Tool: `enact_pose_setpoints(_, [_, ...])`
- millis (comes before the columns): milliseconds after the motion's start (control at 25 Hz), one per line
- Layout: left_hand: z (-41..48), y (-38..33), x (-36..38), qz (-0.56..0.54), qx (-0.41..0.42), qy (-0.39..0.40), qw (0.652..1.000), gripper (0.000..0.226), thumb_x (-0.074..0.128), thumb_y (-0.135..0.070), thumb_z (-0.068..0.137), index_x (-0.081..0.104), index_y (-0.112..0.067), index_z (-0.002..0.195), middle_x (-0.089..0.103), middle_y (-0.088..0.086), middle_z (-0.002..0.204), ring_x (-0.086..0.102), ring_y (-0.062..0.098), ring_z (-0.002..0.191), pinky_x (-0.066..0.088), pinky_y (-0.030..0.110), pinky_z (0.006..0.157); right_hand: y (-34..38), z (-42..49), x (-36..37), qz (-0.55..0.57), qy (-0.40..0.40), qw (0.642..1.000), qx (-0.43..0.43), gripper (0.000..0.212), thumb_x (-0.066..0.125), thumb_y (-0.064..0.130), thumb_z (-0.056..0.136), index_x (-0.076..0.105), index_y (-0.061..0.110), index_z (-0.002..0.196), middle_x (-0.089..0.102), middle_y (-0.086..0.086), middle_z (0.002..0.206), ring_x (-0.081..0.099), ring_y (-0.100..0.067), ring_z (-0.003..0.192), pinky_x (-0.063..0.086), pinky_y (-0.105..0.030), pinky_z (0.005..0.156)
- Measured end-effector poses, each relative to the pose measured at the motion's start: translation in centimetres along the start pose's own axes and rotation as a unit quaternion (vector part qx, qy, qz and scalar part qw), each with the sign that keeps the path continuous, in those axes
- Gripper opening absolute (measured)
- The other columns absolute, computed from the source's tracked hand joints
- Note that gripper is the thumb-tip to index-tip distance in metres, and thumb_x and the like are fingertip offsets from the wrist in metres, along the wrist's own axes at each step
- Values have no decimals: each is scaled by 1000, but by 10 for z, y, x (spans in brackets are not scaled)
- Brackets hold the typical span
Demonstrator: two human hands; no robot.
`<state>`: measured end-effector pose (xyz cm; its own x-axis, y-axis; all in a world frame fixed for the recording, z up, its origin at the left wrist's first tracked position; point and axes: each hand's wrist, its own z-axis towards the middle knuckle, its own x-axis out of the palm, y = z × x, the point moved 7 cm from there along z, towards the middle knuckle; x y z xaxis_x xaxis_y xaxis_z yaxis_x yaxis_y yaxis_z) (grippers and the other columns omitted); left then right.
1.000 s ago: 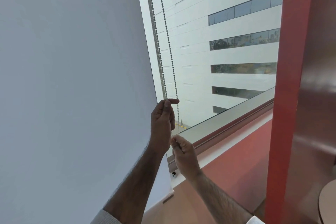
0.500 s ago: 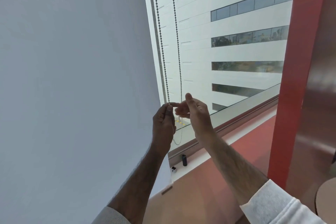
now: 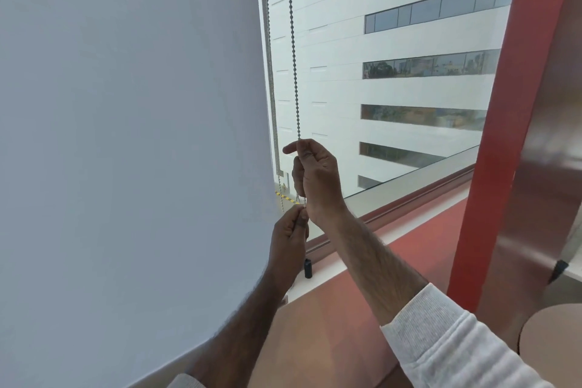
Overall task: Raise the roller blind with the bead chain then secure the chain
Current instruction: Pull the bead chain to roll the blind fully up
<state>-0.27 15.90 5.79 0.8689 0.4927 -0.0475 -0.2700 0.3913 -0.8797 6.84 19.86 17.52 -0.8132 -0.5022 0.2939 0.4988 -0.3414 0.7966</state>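
Observation:
The white roller blind (image 3: 132, 135) covers the left part of the window, and its lower edge slants down to the left. A grey bead chain (image 3: 293, 47) hangs in two strands beside the blind's right edge. My right hand (image 3: 315, 176) grips the right strand high up, its fingers curled round the beads. Just below it, my left hand (image 3: 289, 239) pinches the chain between thumb and fingers. The chain's lower loop is hidden behind both hands.
A small black chain holder (image 3: 307, 268) stands on the white sill (image 3: 330, 271) under my hands. A red column (image 3: 504, 135) rises at the right, beside a shiny metal panel (image 3: 551, 151). A round brown tabletop (image 3: 554, 343) sits at the lower right. Red floor runs along the window.
My right hand has risen up the right strand and closed round it. My left hand has dropped below it, still pinching the chain.

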Motion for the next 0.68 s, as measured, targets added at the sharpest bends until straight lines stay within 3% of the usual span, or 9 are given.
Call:
enact_pose_setpoints(120, [5, -4, -3, 10, 8, 56, 998, 31, 41, -16, 110, 62, 3, 98, 45, 6, 59, 43, 16, 53, 42, 30, 57, 5, -1, -5, -60, -34, 997, -45, 29, 46, 14, 107, 61, 2, 85, 28, 1, 49, 20, -7, 40, 21, -19, 40])
enact_pose_setpoints(200, [14, -6, -11, 18, 13, 84, 996, 37, 38, -24, 111, 69, -3, 114, 73, 14, 82, 70, 24, 79, 57, 37, 84, 5, -3, -8, -81, -49, 994, -60, 30, 47, 14, 107, 58, -2, 84, 29, 4, 49, 22, -8, 42, 23, -20, 42])
enact_pose_setpoints(240, [20, -8, -17, 5, 6, 78, 997, 39, 37, -25, 110, 68, -6, 124, 77, 17, 99, 74, 28, 98, 56, 40, 98, 3, -4, -8, -87, -50, 993, -65, 30, 47, 14, 107, 58, -2, 84, 31, 6, 49, 24, -7, 43, 25, -20, 43])
enact_pose_setpoints(320, [31, -18, -30, -37, -4, 53, 998, 40, 34, -18, 112, 64, -7, 135, 77, 20, 115, 72, 29, 114, 52, 41, 108, -4, -10, -10, -106, -50, 991, -62, 29, 48, 15, 107, 61, 0, 86, 36, 12, 49, 31, -5, 45, 32, -18, 47])
enact_pose_setpoints(480, [45, -54, -35, -108, 17, 53, 993, 35, 38, -10, 111, 67, -9, 130, 79, 13, 114, 75, 25, 113, 56, 38, 104, -33, -32, -16, -125, -31, 991, -41, 26, 46, 16, 108, 63, 10, 88, 52, 15, 53, 41, -1, 49, 37, -14, 51])
enact_pose_setpoints(600, [48, -71, -27, -131, 16, 61, 989, 34, 37, -11, 111, 69, -16, 122, 79, 15, 110, 76, 31, 107, 59, 43, 95, -58, -42, -19, -129, -30, 991, -23, 26, 46, 15, 108, 67, 4, 97, 52, -12, 65, 39, -15, 57, 35, -24, 53])
enact_pose_setpoints(680, [48, -75, -19, -137, 14, 64, 988, 36, 35, -12, 111, 69, -18, 122, 79, 15, 109, 77, 35, 103, 58, 47, 93, -75, -48, -21, -131, -31, 991, -13, 26, 47, 13, 107, 65, -2, 95, 50, -1, 62, 38, -11, 54, 31, -24, 52])
